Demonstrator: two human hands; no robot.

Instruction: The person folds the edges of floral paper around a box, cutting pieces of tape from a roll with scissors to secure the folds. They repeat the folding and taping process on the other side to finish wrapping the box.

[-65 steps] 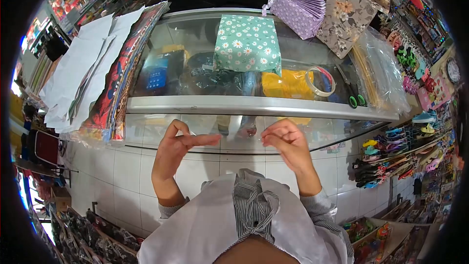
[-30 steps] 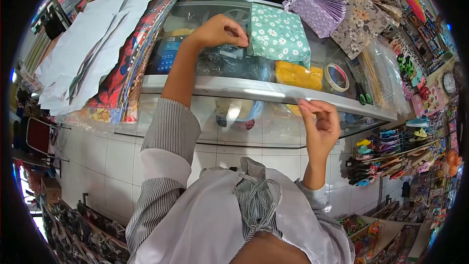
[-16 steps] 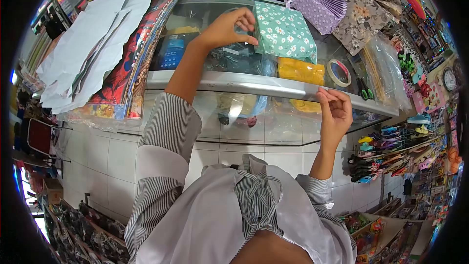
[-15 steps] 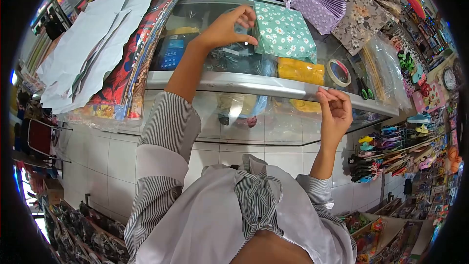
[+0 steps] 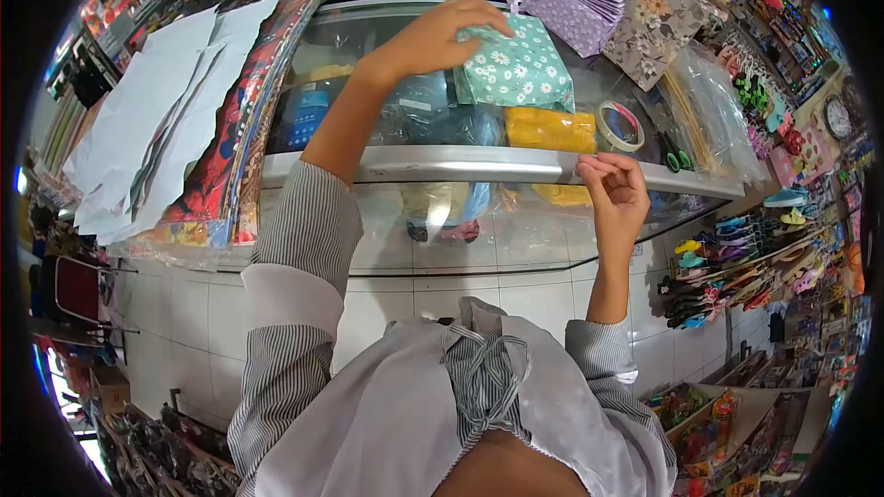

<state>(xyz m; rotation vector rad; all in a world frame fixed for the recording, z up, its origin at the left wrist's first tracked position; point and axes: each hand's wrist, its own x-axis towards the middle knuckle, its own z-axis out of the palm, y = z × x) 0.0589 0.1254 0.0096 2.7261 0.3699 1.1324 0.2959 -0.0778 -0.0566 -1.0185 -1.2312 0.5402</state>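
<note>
A green parcel with a white daisy print (image 5: 517, 69) lies on the glass counter (image 5: 368, 64). My left hand (image 5: 433, 37) reaches across the glass and rests on the parcel's left side, fingers spread over its top edge. My right hand (image 5: 615, 195) hovers at the counter's metal front rail (image 5: 414, 164), fingers curled and pinched together; whether a small thing sits between them I cannot tell. A roll of clear tape (image 5: 619, 125) lies on the glass to the right of the parcel.
A purple pleated gift bag (image 5: 575, 9) and a grey floral wrapped package (image 5: 658, 5) stand behind the parcel. Green-handled scissors (image 5: 677, 155) lie right of the tape. Sheets of wrapping paper (image 5: 175, 120) are stacked at the counter's left end. Shelves of small goods (image 5: 737, 267) line the right.
My left hand rose from in front of my chest to the counter and now lies on the daisy parcel. My right hand moved up to the counter's front rail.
</note>
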